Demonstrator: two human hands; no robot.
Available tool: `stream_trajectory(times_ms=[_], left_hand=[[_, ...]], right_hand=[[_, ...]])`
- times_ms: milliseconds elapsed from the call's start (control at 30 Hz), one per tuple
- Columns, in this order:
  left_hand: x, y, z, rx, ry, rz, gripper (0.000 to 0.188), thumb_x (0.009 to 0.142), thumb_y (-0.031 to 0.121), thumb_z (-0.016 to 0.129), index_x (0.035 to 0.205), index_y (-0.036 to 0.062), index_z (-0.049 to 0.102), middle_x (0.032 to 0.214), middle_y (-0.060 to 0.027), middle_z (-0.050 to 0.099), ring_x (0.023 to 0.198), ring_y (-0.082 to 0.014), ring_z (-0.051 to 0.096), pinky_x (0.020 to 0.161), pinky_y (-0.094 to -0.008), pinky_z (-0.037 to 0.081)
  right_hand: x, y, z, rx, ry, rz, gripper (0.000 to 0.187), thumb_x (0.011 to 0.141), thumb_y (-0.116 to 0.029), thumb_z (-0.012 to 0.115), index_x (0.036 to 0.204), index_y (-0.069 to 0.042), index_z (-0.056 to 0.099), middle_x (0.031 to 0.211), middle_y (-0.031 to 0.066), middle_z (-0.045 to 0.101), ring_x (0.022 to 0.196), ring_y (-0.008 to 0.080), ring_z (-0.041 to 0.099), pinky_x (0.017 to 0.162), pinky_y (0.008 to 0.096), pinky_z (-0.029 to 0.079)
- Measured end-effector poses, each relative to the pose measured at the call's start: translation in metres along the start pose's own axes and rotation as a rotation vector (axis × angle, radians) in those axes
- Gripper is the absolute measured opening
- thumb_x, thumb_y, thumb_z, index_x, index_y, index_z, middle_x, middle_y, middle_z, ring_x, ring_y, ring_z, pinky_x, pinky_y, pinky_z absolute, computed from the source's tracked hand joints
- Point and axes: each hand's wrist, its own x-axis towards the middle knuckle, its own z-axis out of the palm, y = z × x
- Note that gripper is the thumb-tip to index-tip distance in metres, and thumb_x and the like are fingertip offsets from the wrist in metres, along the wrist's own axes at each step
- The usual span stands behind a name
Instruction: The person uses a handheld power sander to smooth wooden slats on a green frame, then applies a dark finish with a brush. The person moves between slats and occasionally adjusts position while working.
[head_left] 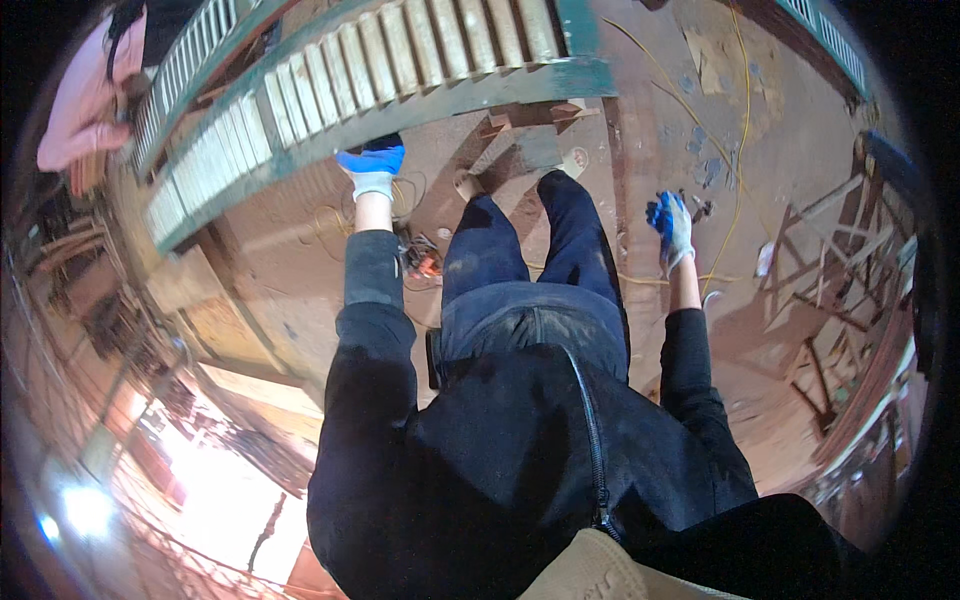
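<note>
My left hand [372, 165], in a blue and white glove, reaches forward and grips the lower rail of a long green frame with white slats [400, 60] that runs across the top of the view. My right hand [672, 225], in the same kind of glove, hangs out to the right above the reddish floor with its fingers curled. A small dark piece [701, 208] shows at its fingertips; I cannot tell whether the hand holds it or it lies on the floor. My dark trouser legs [530, 240] stand between the two hands.
A person in a pink top [85, 100] stands at the far left end of the frame. An orange power tool [424, 262] and a yellow cable [741, 150] lie on the floor. Wood offcuts [520, 128] sit ahead of my feet. Stacked wooden frames [830, 270] stand at the right.
</note>
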Motion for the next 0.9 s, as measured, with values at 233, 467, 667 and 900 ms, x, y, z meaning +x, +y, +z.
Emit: stream_trajectory(times_ms=[233,467,667,900], left_hand=[[-0.111,-0.024,-0.158,0.1,-0.142,-0.324,0.057,0.089,0.06,0.052,0.111,0.0082,0.063,0.106,-0.0097,0.068,0.095,-0.027,0.065,0.094,-0.0456,0.049],[-0.268,-0.047,-0.447,0.283,0.55,-0.081,0.053,0.095,0.053,0.044,0.124,0.0085,0.051,0.123,-0.0106,0.057,0.11,-0.0258,0.056,0.101,-0.0408,0.039],[-0.401,-0.127,-0.634,0.128,0.9,-0.28,0.066,0.093,0.059,0.04,0.136,0.0095,0.042,0.123,-0.013,0.059,0.109,-0.0289,0.056,0.094,-0.0394,0.044],[-0.466,-0.233,-0.624,0.149,0.672,-0.625,0.054,0.094,0.049,0.047,0.128,0.008,0.054,0.122,-0.0165,0.058,0.098,-0.028,0.06,0.086,-0.0387,0.048]], right_hand=[[0.041,-0.107,0.176,0.056,-0.415,-0.301,0.037,0.093,-0.036,0.062,0.123,-0.014,0.06,0.109,0.0039,0.064,0.096,0.0158,0.06,0.077,0.0314,0.052],[0.109,-0.138,0.182,-0.07,-0.284,-0.248,0.025,0.087,-0.031,0.07,0.106,-0.016,0.068,0.096,-0.0009,0.066,0.083,0.0143,0.059,0.07,0.0309,0.051],[0.121,-0.15,0.184,-0.219,-0.239,-0.278,0.034,0.087,-0.033,0.07,0.115,-0.015,0.062,0.103,-0.0005,0.063,0.09,0.0144,0.058,0.072,0.0285,0.051],[0.12,-0.166,0.162,-0.271,-0.21,-0.353,0.029,0.09,-0.034,0.066,0.115,-0.02,0.062,0.102,-0.0027,0.061,0.084,0.0132,0.059,0.072,0.029,0.051]])
